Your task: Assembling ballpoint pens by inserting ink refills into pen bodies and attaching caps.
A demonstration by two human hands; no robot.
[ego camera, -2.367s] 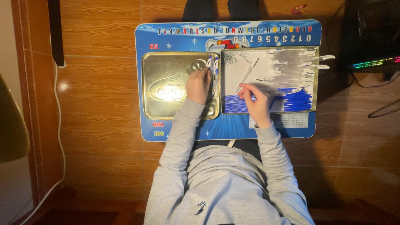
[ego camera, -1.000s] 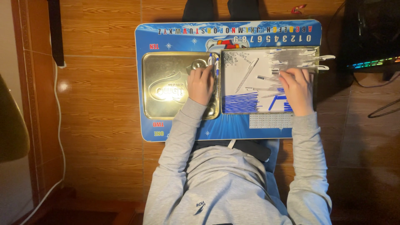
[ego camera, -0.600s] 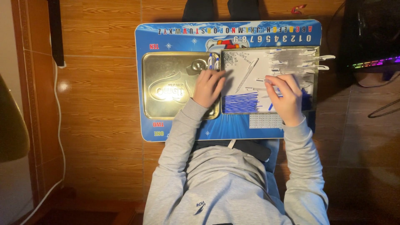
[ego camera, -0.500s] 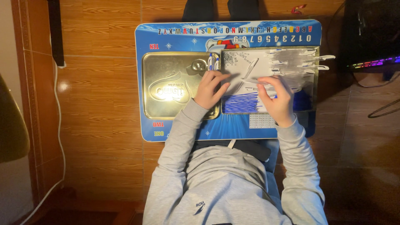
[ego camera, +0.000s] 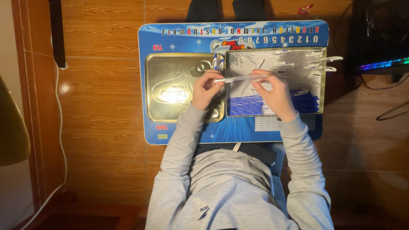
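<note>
Head view: the person's left hand (ego camera: 205, 88) and right hand (ego camera: 275, 93) together hold a slim clear pen barrel (ego camera: 240, 78) level above the seam between two tins, each hand's grip closed on one end of it. It looks like pen assembly, caught midway on this one piece.

At 9 o'clock of the hands lies a shallow gold tin lid (ego camera: 170, 87), glossy embossed metal with rounded corners, nearly bare but for a small round cap (ego camera: 203, 66) and a few blue pens (ego camera: 218, 63) at its 1 o'clock corner. At 3 o'clock sits the open tin tray (ego camera: 321, 85), with a dense row of blue refills (ego camera: 249, 105) along its near side and clear plastic barrels (ego camera: 306, 64) heaped at the far side, so much stock seems left.

Both tins rest on a blue printed table (ego camera: 183, 36), smooth and rounded, over a wood-plank floor (ego camera: 102, 98). The grey sweatshirt sleeves (ego camera: 181, 145) look soft.
</note>
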